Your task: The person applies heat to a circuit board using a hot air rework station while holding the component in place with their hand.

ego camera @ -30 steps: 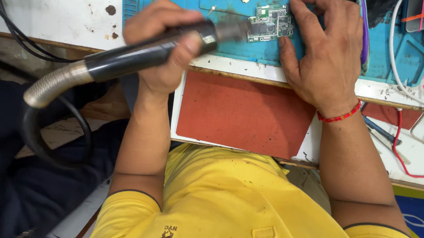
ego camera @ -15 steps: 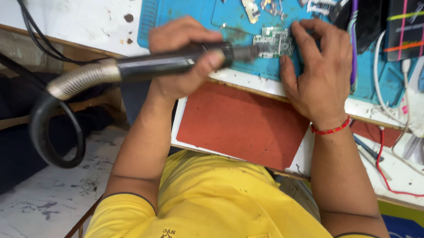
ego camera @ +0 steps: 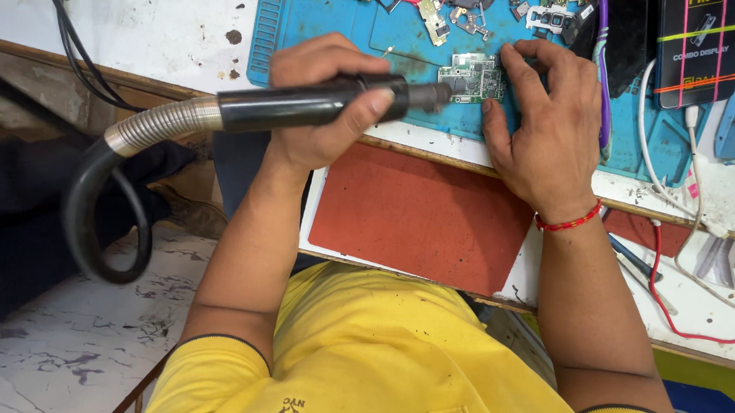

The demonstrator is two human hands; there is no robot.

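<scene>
Black hot-air wand (ego camera: 314,105), gripped by my left hand (ego camera: 322,114), points at the circuit board (ego camera: 473,75), upper centre. My right hand (ego camera: 542,128) lies open, its fingers (ego camera: 512,66) steadying the board on the blue mat (ego camera: 328,17).

Loose parts (ego camera: 448,7) crowd beyond the circuit board (ego camera: 475,75); red mat (ego camera: 422,214) lies bare

We gripped the black hot-air wand with its ribbed metal hose (ego camera: 305,107) in our left hand (ego camera: 322,114), its nozzle at the small green circuit board (ego camera: 475,76), which our right hand (ego camera: 546,132) steadied on the blue silicone work mat (ego camera: 328,17).
</scene>
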